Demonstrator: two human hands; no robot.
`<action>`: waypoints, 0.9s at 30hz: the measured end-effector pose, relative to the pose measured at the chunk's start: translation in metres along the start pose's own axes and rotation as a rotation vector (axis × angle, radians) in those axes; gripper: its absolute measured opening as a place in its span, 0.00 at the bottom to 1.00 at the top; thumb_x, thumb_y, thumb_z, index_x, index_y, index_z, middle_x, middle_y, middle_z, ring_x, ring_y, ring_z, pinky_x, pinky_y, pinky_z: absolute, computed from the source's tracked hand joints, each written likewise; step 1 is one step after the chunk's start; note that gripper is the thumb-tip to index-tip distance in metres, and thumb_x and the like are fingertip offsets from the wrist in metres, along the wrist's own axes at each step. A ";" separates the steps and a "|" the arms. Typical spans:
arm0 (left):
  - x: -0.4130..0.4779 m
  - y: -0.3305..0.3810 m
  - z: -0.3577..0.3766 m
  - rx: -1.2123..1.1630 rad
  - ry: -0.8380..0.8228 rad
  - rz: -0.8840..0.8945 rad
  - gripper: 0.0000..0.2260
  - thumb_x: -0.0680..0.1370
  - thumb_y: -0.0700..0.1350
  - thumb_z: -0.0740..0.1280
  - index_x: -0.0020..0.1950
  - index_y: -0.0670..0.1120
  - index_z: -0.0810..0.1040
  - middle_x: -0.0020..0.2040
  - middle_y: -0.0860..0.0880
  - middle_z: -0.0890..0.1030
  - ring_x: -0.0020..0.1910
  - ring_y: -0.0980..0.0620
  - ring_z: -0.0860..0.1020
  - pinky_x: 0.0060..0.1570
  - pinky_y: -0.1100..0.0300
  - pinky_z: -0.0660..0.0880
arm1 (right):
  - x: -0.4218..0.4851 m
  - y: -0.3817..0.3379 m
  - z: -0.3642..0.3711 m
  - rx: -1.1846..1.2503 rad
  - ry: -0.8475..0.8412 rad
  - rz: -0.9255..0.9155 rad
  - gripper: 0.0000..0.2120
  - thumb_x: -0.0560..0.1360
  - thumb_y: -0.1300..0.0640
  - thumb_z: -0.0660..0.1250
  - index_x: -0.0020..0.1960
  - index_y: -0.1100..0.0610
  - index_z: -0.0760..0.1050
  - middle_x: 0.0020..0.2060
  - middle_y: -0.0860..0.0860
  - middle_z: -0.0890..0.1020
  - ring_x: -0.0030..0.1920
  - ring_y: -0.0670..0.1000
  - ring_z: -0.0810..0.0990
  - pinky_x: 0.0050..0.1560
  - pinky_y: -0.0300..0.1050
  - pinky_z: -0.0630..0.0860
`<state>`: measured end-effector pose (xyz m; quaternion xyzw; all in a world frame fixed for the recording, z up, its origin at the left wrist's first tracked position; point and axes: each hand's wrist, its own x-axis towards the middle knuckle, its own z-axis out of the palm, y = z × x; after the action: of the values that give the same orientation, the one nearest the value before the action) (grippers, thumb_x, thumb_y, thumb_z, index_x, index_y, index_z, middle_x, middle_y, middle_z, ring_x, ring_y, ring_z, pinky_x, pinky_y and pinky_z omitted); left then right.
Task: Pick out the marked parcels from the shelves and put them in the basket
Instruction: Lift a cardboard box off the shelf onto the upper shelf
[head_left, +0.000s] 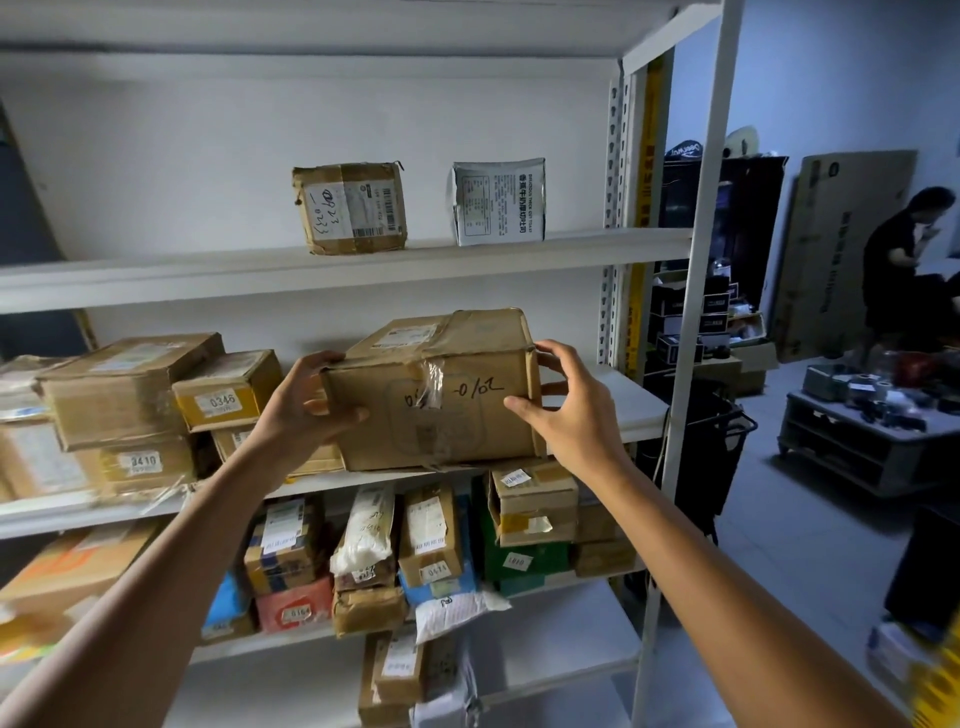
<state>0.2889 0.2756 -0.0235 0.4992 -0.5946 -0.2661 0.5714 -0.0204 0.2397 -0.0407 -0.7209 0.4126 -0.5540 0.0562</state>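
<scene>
- Head view: a big brown cardboard box (431, 395) with a number handwritten in marker on its front sits between the two hands, at the front edge of the white metal shelf (631, 410). It is turned slightly askew.
- The writing faces the person, which is likely why this one is taken: it seems to be a marked parcel, held with the mark readable.
- A box this wide needs a hand at each end, hence the two-handed hold.
- Whether its base has lifted off the shelf, I cannot tell.
- The left hand (311, 400) grips the box's left end, with the fingers wrapped over the upper corner and the thumb pressed on the front face.
- The right hand (566, 410) is spread wide round the right end, thumb tip on the front face and fingers curved past the corner. This is a looser hold than the left.
- Just left of the left hand stand smaller brown cartons (218, 389) with number stickers.
- Above both hands are two small parcels (350, 208).
- Below the hands mixed packets (426, 540) crowd the next level.
- Right of the right hand, beyond the upright, hangs what looks like a black mesh basket (727, 447), the probable destination.
</scene>
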 end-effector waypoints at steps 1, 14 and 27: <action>0.000 0.001 0.001 0.003 -0.001 -0.001 0.32 0.69 0.31 0.75 0.67 0.53 0.71 0.63 0.44 0.75 0.56 0.43 0.80 0.39 0.54 0.83 | 0.001 -0.001 -0.001 -0.002 0.001 -0.005 0.34 0.69 0.51 0.78 0.70 0.54 0.69 0.64 0.51 0.79 0.62 0.53 0.78 0.59 0.42 0.71; 0.005 -0.004 -0.012 -0.074 -0.031 -0.036 0.31 0.70 0.29 0.73 0.64 0.57 0.73 0.60 0.47 0.75 0.56 0.45 0.80 0.42 0.48 0.83 | 0.001 -0.017 0.006 0.004 0.041 -0.046 0.36 0.67 0.50 0.80 0.69 0.53 0.67 0.61 0.50 0.80 0.54 0.48 0.81 0.50 0.36 0.72; 0.011 0.004 -0.009 -0.052 -0.029 -0.049 0.30 0.71 0.29 0.73 0.62 0.58 0.72 0.59 0.53 0.73 0.55 0.47 0.78 0.38 0.55 0.83 | 0.009 -0.012 0.006 -0.035 0.028 -0.092 0.33 0.68 0.49 0.78 0.69 0.53 0.70 0.60 0.51 0.81 0.51 0.50 0.82 0.51 0.37 0.73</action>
<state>0.2980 0.2697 -0.0136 0.4947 -0.5831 -0.3027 0.5688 -0.0083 0.2395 -0.0295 -0.7323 0.3891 -0.5588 0.0123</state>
